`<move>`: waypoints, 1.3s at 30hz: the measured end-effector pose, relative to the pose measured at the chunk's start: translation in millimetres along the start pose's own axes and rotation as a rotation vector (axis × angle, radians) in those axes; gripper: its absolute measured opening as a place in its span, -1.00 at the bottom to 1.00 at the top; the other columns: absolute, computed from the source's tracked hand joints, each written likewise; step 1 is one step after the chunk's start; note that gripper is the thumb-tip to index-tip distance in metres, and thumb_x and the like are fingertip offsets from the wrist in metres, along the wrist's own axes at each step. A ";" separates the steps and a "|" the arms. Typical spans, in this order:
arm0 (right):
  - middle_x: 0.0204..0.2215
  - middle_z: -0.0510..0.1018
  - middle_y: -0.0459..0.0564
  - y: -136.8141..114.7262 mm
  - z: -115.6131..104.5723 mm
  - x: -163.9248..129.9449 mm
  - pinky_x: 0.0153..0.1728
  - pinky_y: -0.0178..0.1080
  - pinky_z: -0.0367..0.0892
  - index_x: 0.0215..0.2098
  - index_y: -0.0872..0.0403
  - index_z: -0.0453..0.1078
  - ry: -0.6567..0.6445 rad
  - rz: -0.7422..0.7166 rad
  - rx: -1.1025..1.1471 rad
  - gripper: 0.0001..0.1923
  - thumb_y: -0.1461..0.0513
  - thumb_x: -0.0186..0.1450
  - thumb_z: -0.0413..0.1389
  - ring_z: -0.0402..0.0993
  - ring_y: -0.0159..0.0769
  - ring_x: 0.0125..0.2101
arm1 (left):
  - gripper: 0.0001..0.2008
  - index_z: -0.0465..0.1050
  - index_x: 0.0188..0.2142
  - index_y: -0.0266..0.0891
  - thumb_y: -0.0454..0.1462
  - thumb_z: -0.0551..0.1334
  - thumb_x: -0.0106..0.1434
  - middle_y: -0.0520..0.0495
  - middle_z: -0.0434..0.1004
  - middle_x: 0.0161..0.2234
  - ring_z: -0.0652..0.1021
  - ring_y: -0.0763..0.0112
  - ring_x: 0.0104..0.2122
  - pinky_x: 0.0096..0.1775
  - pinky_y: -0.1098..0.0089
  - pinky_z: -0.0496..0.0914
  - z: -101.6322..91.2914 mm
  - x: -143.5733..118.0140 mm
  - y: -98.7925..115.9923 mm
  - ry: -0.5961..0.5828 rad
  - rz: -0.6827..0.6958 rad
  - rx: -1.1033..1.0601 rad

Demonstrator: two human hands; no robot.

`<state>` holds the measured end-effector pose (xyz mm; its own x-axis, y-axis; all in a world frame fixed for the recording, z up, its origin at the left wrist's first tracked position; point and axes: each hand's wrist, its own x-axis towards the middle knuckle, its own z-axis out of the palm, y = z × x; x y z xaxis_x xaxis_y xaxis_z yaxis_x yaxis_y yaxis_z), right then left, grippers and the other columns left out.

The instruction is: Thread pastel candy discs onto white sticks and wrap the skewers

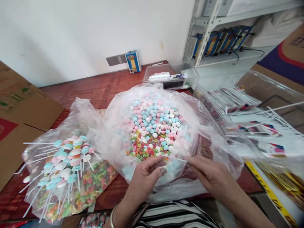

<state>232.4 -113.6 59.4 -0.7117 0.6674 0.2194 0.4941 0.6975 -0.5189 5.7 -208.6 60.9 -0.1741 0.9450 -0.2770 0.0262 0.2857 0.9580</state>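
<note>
A thin white stick [178,159] spans the gap between my two hands, over the near side of a big clear plastic bag of candies. My right hand [211,172] pinches the stick's right end between thumb and fingers. At the stick's left end, my left hand [148,174] has its fingers curled in; what lies between its fingertips is too small to make out. Below and beyond my hands, the open bag [114,110] holds pink, blue and white button-shaped candies [152,123] and small colourful ring candies [142,148].
Left lies a bag of ring candies [92,180] with a pile of candies on sticks [66,164] on top. A cardboard box [26,126] stands far left. Behind is a clear plastic tub [171,71]; at right, a clear bin [244,133] holds printed packs and white sticks.
</note>
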 end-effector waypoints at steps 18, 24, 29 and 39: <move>-0.26 0.63 -0.01 -15.8 22.0 42.6 -0.33 -0.26 0.46 0.06 -0.07 0.42 0.104 -0.038 0.205 -0.66 0.24 0.38 -0.03 0.59 -0.24 -0.29 | -0.68 0.51 -0.04 -0.20 -0.15 0.27 0.24 -0.11 0.63 -0.20 0.60 0.31 -0.26 -0.19 0.32 0.50 -15.0 30.9 1.3 0.185 0.140 -0.160; -0.42 0.56 -0.05 1.7 8.1 91.1 -0.38 -0.29 0.38 0.04 0.02 0.43 0.482 0.312 0.343 -0.64 0.09 0.42 -0.05 0.51 -0.26 -0.40 | -0.70 0.46 0.01 -0.18 -0.32 0.13 0.30 -0.14 0.54 -0.06 0.53 0.27 -0.09 -0.02 0.23 0.41 -64.9 71.1 5.5 0.422 0.351 0.654; -0.45 0.54 -0.08 19.3 29.9 104.7 -0.38 -0.32 0.33 -0.15 0.05 0.46 0.428 0.306 0.355 -0.72 0.11 0.40 -0.04 0.47 -0.27 -0.39 | -0.75 0.47 -0.12 -0.19 -0.37 0.06 0.31 -0.16 0.52 -0.12 0.52 0.24 -0.09 -0.07 0.25 0.40 -58.4 99.7 2.0 0.324 0.342 0.978; -0.46 0.51 -0.10 28.4 29.5 104.2 -0.39 -0.33 0.26 -0.28 0.05 0.40 0.378 0.263 0.336 -0.75 0.14 0.41 -0.05 0.42 -0.30 -0.43 | -0.98 0.34 -0.34 -0.18 -0.31 0.14 0.24 0.01 0.45 -0.37 0.48 0.35 -0.36 -0.28 0.37 0.34 -55.3 109.1 -1.7 0.444 0.217 0.956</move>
<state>157.5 -32.0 43.1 -0.3271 0.8976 0.2956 0.4005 0.4149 -0.8170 -67.7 -114.8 33.1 -0.4098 0.9031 0.1282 0.8247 0.3068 0.4751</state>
